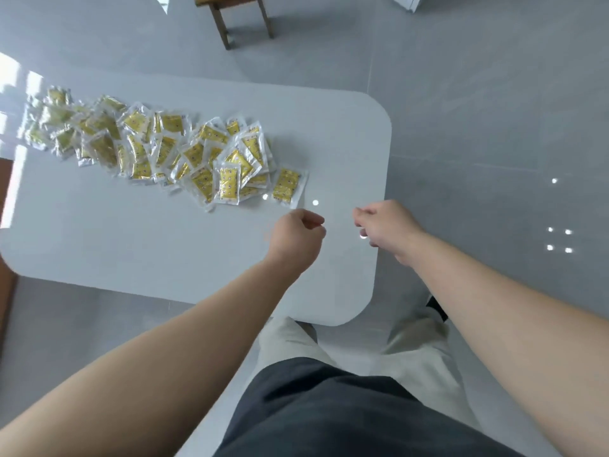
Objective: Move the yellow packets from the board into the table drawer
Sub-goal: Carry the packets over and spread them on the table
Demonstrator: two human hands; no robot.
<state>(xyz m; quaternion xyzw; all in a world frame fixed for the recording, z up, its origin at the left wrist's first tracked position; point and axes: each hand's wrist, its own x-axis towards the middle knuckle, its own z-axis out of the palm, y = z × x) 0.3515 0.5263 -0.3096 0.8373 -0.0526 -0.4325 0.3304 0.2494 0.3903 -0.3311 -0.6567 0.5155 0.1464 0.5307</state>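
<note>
Both hands hover above the near right part of the white board (131, 242), bare forearms reaching in from below. Left hand (296, 239) has its fingers curled in toward the palm, with nothing visible in its grasp. Just beside it and not touching it, the right hand (385, 225) is likewise curled, thumb pointing toward the left hand, and nothing shows in it either. Yellow packets (197, 153) in clear wrappers lie in a loose, overlapping heap across the board, running from its far left side toward the middle. One single packet (286, 186) lies flat at the heap's right end, near the left hand's knuckles but apart from them. Beyond the board, on the grey floor (461, 94), stand the legs of a wooden stool (237, 18).
</note>
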